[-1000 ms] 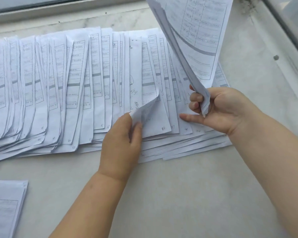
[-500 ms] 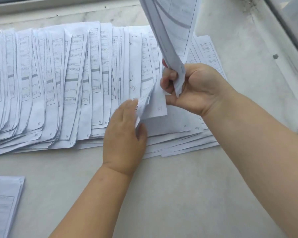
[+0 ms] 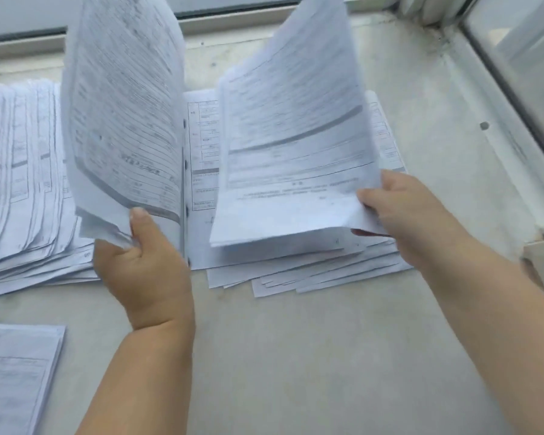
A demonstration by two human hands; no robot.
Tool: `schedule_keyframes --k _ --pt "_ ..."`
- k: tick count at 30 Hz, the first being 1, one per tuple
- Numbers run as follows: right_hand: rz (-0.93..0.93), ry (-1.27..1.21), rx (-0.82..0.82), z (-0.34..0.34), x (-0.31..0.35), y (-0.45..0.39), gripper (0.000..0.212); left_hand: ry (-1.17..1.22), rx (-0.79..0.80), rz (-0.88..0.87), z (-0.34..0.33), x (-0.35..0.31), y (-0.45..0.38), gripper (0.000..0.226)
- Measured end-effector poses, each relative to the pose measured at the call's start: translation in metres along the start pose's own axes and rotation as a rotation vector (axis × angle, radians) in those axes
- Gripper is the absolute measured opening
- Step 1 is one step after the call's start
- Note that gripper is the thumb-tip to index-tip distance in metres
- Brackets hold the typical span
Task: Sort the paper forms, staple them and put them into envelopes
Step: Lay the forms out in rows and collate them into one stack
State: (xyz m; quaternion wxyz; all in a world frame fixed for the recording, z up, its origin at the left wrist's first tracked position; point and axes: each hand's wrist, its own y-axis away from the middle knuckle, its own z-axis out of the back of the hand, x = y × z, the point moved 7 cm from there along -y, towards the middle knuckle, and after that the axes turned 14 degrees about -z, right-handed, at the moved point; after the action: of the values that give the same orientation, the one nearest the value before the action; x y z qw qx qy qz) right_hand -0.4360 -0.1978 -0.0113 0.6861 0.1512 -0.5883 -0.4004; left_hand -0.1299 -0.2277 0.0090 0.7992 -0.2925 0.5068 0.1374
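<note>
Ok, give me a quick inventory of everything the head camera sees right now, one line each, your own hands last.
Fanned row of forms: many overlapping sheets, white with grey print, far left of the ledge.
Forms spread under the raised bundles: several, white, flat on the ledge, centre right.
Left-held bundle: one, white printed, raised upright, blurred.
Right-held bundle: one, white printed, raised and tilted, blurred.
Separate stack: one, white, near-left corner, partly cut off.
Ledge: one, pale grey stone-like surface.
Window frame: white, along the top and right edges.
Left hand: grips the bottom of its bundle.
Right hand: grips the lower right corner of its bundle.
</note>
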Motion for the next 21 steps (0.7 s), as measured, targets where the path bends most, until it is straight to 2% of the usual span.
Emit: schedule_keyframes --k 2,5,7,10,12,13,15,17,21 --pt "-0.037 0.060 0.089 -0.030 0.002 -0.006 0.030 0.042 0.007 -0.101 0.002 -0.004 -0.006 0.011" --pt "-0.085 0.136 0.146 -0.059 0.003 -0.018 0.028 0.060 0.148 -0.197 -0.012 -0.010 -0.002 0.020" --pt "-0.125 0.201 0.161 -0.064 -0.002 -0.023 0.024 0.067 0.348 -0.271 -0.035 -0.016 0.010 0.026" --pt "-0.233 0.130 0.216 -0.053 -0.013 -0.022 0.010 0.061 0.758 -0.340 -0.072 -0.009 0.034 0.033" --pt "-0.240 0.118 0.237 -0.045 -0.016 -0.019 0.016 -0.022 0.948 -0.450 -0.084 -0.004 0.047 0.042" --pt "-0.225 0.134 0.216 -0.041 -0.017 -0.019 0.018 -0.047 0.988 -0.479 -0.086 -0.004 0.048 0.045" --pt "-0.192 0.170 0.148 -0.038 -0.016 -0.020 0.027 -0.042 1.007 -0.409 -0.084 -0.008 0.045 0.030" --pt "-0.168 0.194 0.097 -0.040 -0.016 -0.023 0.036 -0.071 0.997 -0.369 -0.083 -0.011 0.041 0.038" --pt "-0.138 0.238 0.044 -0.045 -0.011 -0.023 0.033 -0.152 1.025 -0.339 -0.087 -0.005 0.034 0.040"
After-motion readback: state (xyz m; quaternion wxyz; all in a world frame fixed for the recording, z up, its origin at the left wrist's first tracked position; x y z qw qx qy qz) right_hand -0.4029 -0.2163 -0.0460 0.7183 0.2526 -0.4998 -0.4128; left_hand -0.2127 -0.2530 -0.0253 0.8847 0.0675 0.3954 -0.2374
